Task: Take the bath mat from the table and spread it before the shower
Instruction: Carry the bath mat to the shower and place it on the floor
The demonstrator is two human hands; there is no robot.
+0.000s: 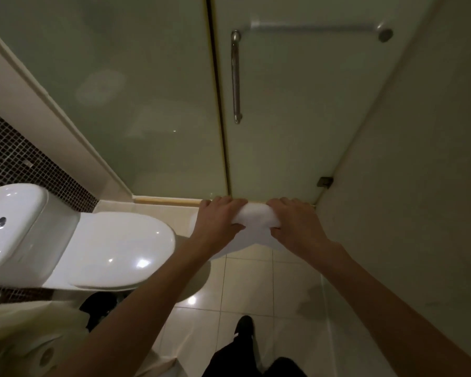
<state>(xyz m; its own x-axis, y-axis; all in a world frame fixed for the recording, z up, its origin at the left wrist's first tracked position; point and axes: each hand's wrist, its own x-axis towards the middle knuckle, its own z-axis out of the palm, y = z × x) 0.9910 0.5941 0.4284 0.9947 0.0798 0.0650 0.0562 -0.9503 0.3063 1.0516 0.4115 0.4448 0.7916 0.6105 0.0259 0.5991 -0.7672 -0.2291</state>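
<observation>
Bath mat (256, 217), white and bunched, is held up in the air between both hands, just in front of the glass shower door (283, 118) and above the low sill (169, 200) at its foot; it is not yet on the floor. Left hand (216, 221) grips the left end of the mat with the fingers curled over its top edge; right hand (294, 224) grips the right end in the same manner; the two hands are near each other, so the mat between them is gathered into a thick roll, and a loose part of it hangs down below the hands. I judge that the carrying step is done and the spreading step is in hand; the mat is at the correct place, but it is not opened. Next move, I think, calls for pulling the hands apart to open the cloth, then lowering it flat on the tiled floor (245, 278) along the sill; the space is narrow, with the toilet (106, 248) close on the left and a wall (419, 186) on the right, so the mat should go down straight and not over the toilet base.
</observation>
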